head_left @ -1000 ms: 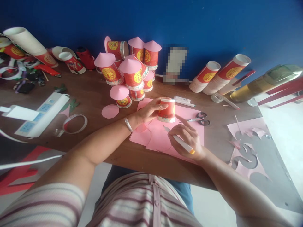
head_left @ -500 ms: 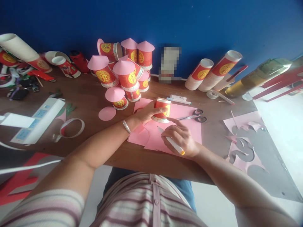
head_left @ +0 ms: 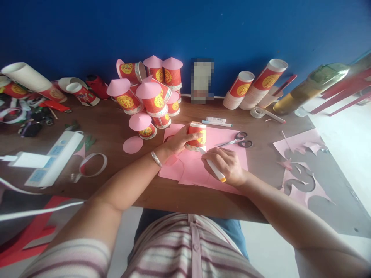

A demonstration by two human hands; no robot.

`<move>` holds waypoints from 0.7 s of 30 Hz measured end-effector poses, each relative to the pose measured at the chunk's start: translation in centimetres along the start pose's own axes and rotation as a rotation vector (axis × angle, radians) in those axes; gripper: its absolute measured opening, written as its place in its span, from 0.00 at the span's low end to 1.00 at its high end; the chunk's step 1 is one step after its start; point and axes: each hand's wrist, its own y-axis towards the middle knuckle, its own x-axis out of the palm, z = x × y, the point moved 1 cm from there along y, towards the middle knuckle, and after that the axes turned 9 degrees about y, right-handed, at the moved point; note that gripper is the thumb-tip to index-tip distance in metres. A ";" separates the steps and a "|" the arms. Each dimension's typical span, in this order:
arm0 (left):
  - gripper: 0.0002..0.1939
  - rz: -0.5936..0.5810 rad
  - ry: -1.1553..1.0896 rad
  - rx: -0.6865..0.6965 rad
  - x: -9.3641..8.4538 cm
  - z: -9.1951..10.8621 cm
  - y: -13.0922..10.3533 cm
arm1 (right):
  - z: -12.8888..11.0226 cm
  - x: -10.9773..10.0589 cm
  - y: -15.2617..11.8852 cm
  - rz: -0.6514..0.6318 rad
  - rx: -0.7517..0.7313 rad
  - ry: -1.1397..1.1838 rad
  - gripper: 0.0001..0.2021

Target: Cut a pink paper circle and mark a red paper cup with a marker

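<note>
My left hand [head_left: 180,139] is wrapped round a red paper cup [head_left: 198,136] with a gold emblem, its white patterned rim facing down on pink paper [head_left: 223,154]. In my right hand [head_left: 227,164] is a white marker [head_left: 213,170] with an orange end; its tip points up at the cup's lower rim, and whether they touch I cannot tell. Scissors [head_left: 236,140] with dark handles lie on the paper to the right. Behind the cup are a white pen-like item [head_left: 216,120] and a thin pen [head_left: 217,124].
Several red cups with pink cone tops [head_left: 149,92] are piled at the back left, near a pink paper disc [head_left: 132,144]. Stacked cups [head_left: 238,90] and a bottle [head_left: 310,90] stand at the back right. Paper scraps [head_left: 307,189] lie right; a power strip [head_left: 55,158] lies left.
My right index finger has drawn back from the cup and curled onto the marker. The marker's tip has risen toward the cup's rim. My left hand still holds the cup; the view has shifted slightly.
</note>
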 end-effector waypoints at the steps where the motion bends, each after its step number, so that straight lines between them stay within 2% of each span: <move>1: 0.23 0.003 0.001 0.000 0.0 0.0 0.0 | 0.0 0.0 0.0 0.001 0.002 0.002 0.11; 6: 0.24 0.044 -0.001 0.008 0.1 0.1 -0.1 | 0.1 0.1 0.0 -0.011 0.006 0.007 0.11; 12: 0.26 0.025 -0.012 -0.006 0.2 0.1 0.0 | 0.2 0.1 -0.1 -0.069 0.035 0.002 0.08; 21: 0.25 0.012 -0.001 0.005 0.0 0.0 0.1 | 0.0 0.0 0.2 -0.057 0.009 0.032 0.10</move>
